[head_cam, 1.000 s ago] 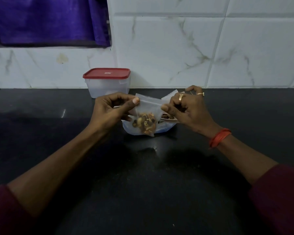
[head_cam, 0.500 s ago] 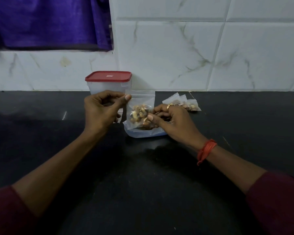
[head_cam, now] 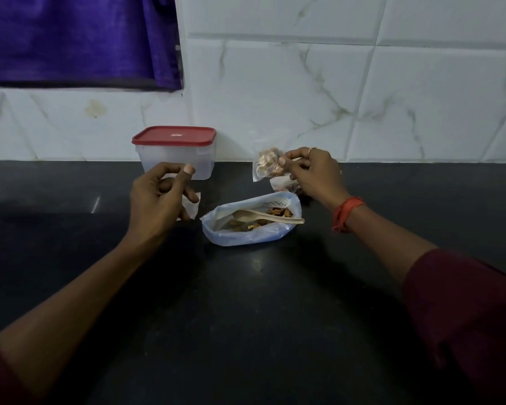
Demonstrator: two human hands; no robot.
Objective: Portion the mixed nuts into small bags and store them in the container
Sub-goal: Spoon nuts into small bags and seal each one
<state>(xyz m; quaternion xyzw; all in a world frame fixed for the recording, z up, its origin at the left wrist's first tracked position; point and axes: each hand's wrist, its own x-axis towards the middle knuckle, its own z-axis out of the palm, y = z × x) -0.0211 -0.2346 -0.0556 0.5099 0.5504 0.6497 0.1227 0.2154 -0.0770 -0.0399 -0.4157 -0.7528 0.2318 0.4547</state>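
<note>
Small bag (head_cam: pixel 268 165) has swung right, pinched by right hand (head_cam: pixel 313 173); container (head_cam: pixel 174 162) sits nine o'clock, nearer the slack, empty left hand (head_cam: pixel 158 200).

Single wide-angle view, worn at head height, aimed forward and down across a black counter (head_cam: pixel 246 317), tiled wall (head_cam: pixel 304 97) faced squarely at the far edge, left arm (head_cam: pixel 70 302) and right arm (head_cam: pixel 392 244) framed at the lower corners, scene held near, edges seemingly bowed by the lens.

Glossy black counter (head_cam: pixel 246 317), clear plastic bag (head_cam: pixel 250 232), marbled tiles (head_cam: pixel 275 97)
</note>
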